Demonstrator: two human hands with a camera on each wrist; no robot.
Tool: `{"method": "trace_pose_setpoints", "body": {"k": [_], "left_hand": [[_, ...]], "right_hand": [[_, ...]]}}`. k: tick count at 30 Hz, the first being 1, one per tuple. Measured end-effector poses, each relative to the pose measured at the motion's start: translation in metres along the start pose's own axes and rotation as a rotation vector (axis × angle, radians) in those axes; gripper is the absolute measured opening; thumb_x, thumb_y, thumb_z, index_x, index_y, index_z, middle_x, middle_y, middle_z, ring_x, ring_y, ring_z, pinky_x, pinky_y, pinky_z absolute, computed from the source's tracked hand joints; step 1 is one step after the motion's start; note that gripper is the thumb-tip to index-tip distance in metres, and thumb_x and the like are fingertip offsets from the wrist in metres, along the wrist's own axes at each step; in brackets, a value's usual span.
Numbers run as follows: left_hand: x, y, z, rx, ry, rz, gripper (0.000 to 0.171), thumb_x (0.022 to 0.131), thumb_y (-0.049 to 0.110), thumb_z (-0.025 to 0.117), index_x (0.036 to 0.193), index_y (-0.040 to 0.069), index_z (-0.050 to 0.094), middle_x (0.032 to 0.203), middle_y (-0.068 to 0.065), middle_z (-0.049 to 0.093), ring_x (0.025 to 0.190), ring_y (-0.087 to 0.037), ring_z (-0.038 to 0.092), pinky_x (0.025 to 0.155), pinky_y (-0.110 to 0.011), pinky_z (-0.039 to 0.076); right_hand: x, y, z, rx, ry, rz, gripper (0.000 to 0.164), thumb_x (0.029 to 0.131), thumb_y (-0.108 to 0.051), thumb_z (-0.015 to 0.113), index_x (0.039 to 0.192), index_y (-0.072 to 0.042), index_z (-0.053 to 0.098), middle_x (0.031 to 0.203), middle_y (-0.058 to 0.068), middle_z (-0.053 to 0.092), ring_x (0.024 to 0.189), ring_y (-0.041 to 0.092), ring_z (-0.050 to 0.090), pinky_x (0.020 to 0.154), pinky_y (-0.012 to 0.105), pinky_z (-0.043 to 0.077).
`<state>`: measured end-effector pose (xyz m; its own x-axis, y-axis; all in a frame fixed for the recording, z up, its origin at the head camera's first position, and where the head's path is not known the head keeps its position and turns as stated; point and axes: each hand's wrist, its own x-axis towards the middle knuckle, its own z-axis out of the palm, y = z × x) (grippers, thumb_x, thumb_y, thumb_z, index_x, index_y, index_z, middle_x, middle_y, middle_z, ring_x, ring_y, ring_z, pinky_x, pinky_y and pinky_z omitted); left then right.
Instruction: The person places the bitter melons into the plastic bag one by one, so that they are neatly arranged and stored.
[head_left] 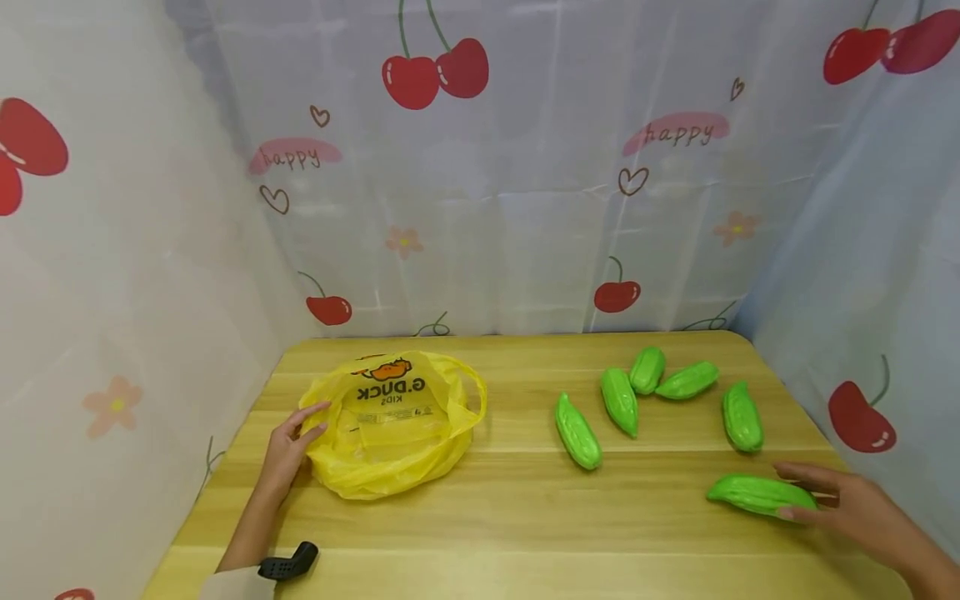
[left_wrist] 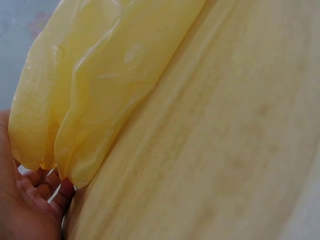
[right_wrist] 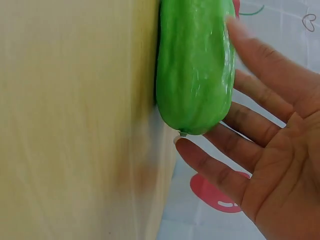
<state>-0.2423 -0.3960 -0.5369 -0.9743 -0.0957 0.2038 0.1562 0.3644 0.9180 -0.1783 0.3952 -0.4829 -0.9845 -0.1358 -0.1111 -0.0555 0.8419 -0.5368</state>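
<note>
A glossy green toy gourd [head_left: 761, 495], ridged and pointed at one end, lies near the table's right front edge. My right hand [head_left: 855, 502] is spread around its blunt end, thumb on one side and fingers on the other. In the right wrist view the fingers of this hand [right_wrist: 270, 140] are fairly straight and loosely about the gourd [right_wrist: 197, 65]. On the left stands a yellow plastic bag [head_left: 390, 479], its mouth wide. My left hand [head_left: 288, 450] touches the bag's left rim with loosely bent fingers; part of them is hidden behind the bag [left_wrist: 100, 95] in the left wrist view.
Several more green toy gourds [head_left: 577, 432] lie scattered on the right half of the wooden table [head_left: 480, 533]. A cherry-patterned curtain [head_left: 510, 208] rises behind the table and along both sides. A black device [head_left: 288, 563] sits on the left wrist.
</note>
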Motion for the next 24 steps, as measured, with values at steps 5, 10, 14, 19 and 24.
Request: {"method": "trace_pose_setpoints", "body": {"k": [5,10,14,19,24], "left_hand": [[0.001,0.000,0.000,-0.009,-0.009,0.013,0.046,0.102,0.019,0.064,0.144,0.001,0.056,0.150,-0.021,0.049,0.148,-0.031,0.031,0.103,-0.004,0.030],[0.001,0.003,0.000,-0.035,-0.004,0.002,0.045,0.102,0.014,0.063,0.144,0.001,0.055,0.151,-0.020,0.049,0.149,-0.029,0.030,0.104,-0.005,0.030],[0.002,0.005,0.001,-0.053,0.003,0.023,0.044,0.101,0.010,0.063,0.144,-0.001,0.055,0.150,-0.022,0.049,0.146,-0.022,0.034,0.104,-0.006,0.032],[0.000,0.006,0.004,-0.076,0.002,0.053,0.043,0.101,0.007,0.061,0.142,-0.004,0.055,0.148,-0.026,0.049,0.145,-0.021,0.035,0.105,-0.006,0.032],[0.000,0.007,0.005,-0.074,0.036,0.041,0.041,0.101,0.003,0.061,0.140,-0.004,0.057,0.148,-0.026,0.050,0.146,-0.027,0.035,0.105,-0.005,0.031]], "right_hand": [[0.002,0.004,0.001,0.008,-0.055,0.001,0.073,0.082,-0.035,0.084,0.134,0.011,0.059,0.129,0.031,0.062,0.090,-0.024,0.040,0.080,0.043,0.060],[0.001,0.001,0.003,0.009,-0.058,0.000,0.071,0.080,-0.034,0.085,0.133,0.008,0.062,0.126,0.030,0.064,0.090,-0.023,0.042,0.078,0.043,0.060],[0.000,-0.003,0.004,-0.008,-0.058,0.025,0.072,0.081,-0.035,0.085,0.134,0.007,0.062,0.126,0.030,0.064,0.098,-0.003,0.057,0.078,0.044,0.060],[-0.004,-0.011,0.003,0.010,-0.065,0.058,0.074,0.084,-0.036,0.083,0.135,0.011,0.058,0.127,0.034,0.062,0.108,0.039,0.063,0.078,0.048,0.060],[-0.009,-0.020,0.002,0.016,-0.049,0.073,0.075,0.084,-0.038,0.083,0.135,0.011,0.058,0.127,0.033,0.062,0.106,0.036,0.063,0.077,0.045,0.060]]}}
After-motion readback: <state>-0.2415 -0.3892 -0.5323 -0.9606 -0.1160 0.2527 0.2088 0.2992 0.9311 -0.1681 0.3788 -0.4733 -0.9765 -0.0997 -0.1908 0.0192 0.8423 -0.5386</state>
